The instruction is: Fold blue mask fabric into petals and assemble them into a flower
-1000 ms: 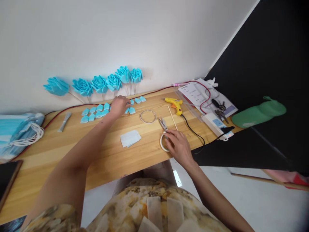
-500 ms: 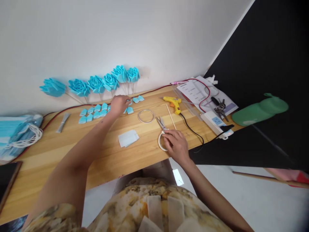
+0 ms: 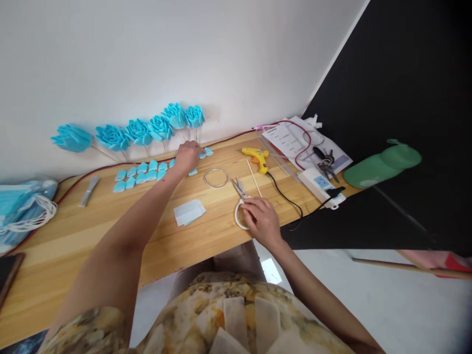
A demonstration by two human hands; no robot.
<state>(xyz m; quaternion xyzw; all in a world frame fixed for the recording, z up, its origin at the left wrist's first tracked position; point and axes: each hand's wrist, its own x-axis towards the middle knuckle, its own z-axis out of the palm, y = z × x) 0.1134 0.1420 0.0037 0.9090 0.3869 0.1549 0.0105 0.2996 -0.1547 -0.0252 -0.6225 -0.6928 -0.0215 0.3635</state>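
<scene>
Blue folded petals [image 3: 142, 172], small and pointed, lay in rows beside the left hand [image 3: 187, 156], whose grip could not be told; the right hand [image 3: 262, 222] rested unclenched on a white ring [image 3: 237, 216].

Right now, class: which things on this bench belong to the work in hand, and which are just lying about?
In hand: left hand on blue folded pieces; right hand on white ring by scissors.
Lying about: glue gun, keys, power strip, green bottle, face masks.

left hand [image 3: 188, 156] at petals [image 3: 142, 173], right hand [image 3: 261, 221], scissors [image 3: 239, 188]
</scene>
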